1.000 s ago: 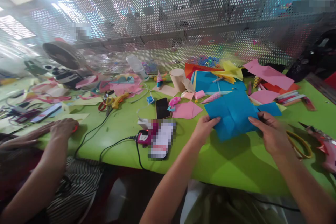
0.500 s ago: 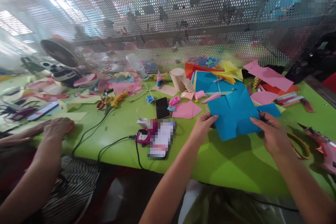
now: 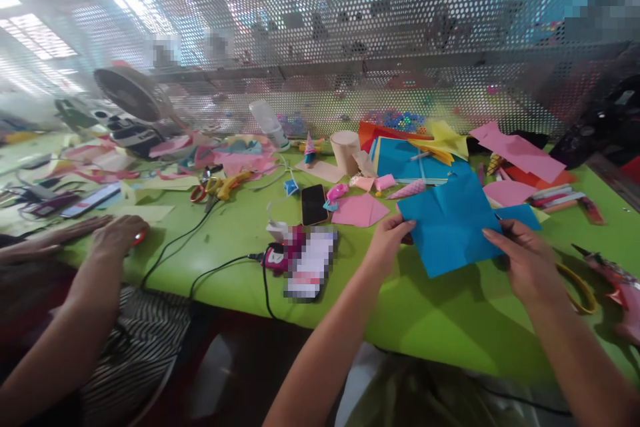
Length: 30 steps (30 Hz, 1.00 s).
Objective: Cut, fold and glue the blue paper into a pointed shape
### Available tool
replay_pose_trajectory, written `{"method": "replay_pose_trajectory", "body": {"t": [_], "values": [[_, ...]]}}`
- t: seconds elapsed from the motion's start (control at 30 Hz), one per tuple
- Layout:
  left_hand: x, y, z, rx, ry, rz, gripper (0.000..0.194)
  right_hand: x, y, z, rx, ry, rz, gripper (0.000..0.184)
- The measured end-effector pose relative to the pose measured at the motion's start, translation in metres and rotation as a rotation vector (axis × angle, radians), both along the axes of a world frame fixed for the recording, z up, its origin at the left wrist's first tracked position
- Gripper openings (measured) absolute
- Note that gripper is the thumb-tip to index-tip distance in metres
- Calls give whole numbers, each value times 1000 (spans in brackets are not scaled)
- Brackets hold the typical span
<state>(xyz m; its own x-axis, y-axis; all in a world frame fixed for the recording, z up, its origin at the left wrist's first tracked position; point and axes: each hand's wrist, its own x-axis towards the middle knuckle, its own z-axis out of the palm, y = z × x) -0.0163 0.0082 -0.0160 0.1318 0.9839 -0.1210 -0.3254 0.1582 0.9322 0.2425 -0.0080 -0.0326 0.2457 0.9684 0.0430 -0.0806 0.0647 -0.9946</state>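
Observation:
A creased blue sheet (image 3: 450,223) is held up above the green table, tilted toward me. My left hand (image 3: 393,237) pinches its left edge, thumb in front and fingers behind. On the opposite side my right hand (image 3: 527,253) grips the right edge the same way, and a thin dark tip shows by its fingers; what that belongs to is hidden. A smaller blue piece (image 3: 523,215) lies just beyond the right hand. Close to my right wrist is a yellow ring, perhaps a tape roll (image 3: 577,287). Pink paper pieces (image 3: 359,211) lie beyond my left hand.
A phone (image 3: 311,263) and a purple power bank (image 3: 280,257) with cables lie left of my arm. Pink-handled pliers (image 3: 617,300) rest at far right. Paper stacks (image 3: 395,159) and a cardboard tube (image 3: 345,152) stand behind. A co-worker's hand (image 3: 120,233) is at left.
The view has shifted slightly, so the scene sits a little further right. Both hands keep hold of the blue sheet, with little change in its pose.

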Motion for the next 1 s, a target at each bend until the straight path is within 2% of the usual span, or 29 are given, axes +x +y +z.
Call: {"method": "replay_pose_trajectory", "body": {"t": [0.23, 0.5, 0.73, 0.9, 1.0], "values": [[-3, 1, 4, 7, 25, 25, 30, 0, 0, 1, 55, -37, -11, 31], [-3, 3, -1, 36, 49, -70, 37, -1, 0, 1, 43, 74, 38, 33], [-3, 6, -4, 51, 25, -29, 29, 2, 0, 1, 84, 67, 36, 27], [-4, 1, 4, 123, -50, -74, 19, 4, -7, 12, 166, 14, 92, 9], [-4, -3, 9, 174, -52, -82, 9, 2, -10, 17, 221, -6, 75, 11]]}}
